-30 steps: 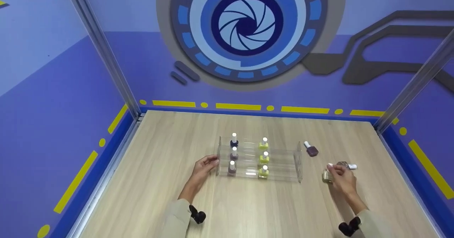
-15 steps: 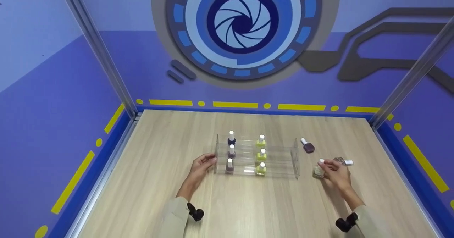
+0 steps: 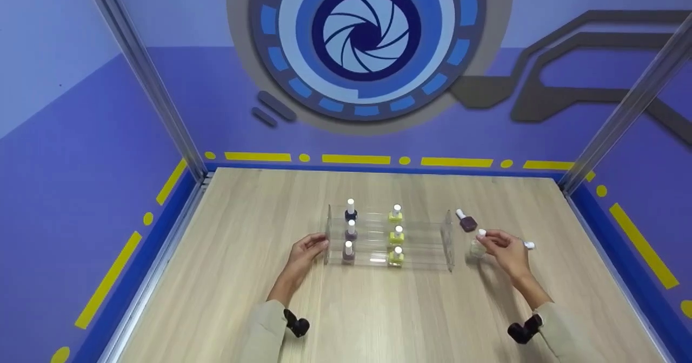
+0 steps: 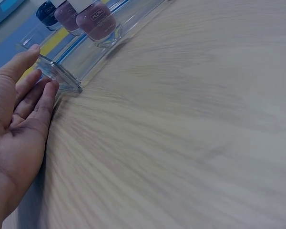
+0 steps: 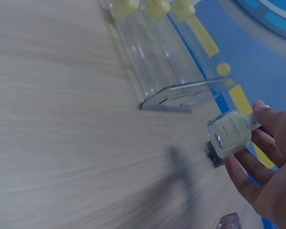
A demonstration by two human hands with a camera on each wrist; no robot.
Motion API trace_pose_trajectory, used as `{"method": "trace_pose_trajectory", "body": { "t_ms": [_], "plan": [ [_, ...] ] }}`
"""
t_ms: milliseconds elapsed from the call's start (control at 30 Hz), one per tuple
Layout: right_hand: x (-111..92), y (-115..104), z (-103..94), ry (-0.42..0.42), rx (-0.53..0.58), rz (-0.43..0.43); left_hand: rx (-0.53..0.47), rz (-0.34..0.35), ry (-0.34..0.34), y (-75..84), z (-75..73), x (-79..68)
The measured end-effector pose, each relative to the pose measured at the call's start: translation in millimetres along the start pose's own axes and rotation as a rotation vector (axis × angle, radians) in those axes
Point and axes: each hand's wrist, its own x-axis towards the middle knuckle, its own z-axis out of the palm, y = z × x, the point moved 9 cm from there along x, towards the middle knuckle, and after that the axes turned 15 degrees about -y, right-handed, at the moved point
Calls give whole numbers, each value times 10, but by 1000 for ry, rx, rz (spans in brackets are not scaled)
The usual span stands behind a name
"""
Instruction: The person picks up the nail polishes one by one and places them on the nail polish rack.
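Note:
My right hand (image 3: pixel 511 255) pinches the white cap of a pale, nearly clear nail polish bottle (image 5: pixel 229 133), held above the table right of the clear tiered rack (image 3: pixel 370 244). My left hand (image 3: pixel 305 255) touches the rack's left end panel (image 4: pixel 62 76) with its thumb and extended fingertips. On the rack's left side stands a column of one dark blue bottle (image 3: pixel 351 215) and two mauve bottles, the front one (image 4: pixel 97 21) closest to the left hand. Further right, a column of yellow bottles (image 3: pixel 396 238) stands upright, one on each tier.
A dark purple bottle (image 3: pixel 468 223) lies on its side behind the right hand. Another bottle lies beside that hand, mostly hidden by it, its white cap (image 3: pixel 529 245) showing. Purple panel walls (image 3: pixel 205 98) enclose the wooden table (image 3: pixel 378 319) at the back and sides.
My right hand has lifted the pale bottle off the table and moved it left, toward the rack. My left hand stays at the rack's end. The head view shifts slightly.

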Motion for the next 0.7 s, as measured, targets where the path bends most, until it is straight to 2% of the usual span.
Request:
{"method": "trace_pose_trajectory", "body": {
  "t_ms": [233,700],
  "plan": [
    [50,-212,53,8,3,-45,1,35,10,14,-41,-6],
    [14,-379,111,-18,-41,-43,-9,23,-1,-17,10,0]
  ]
}}
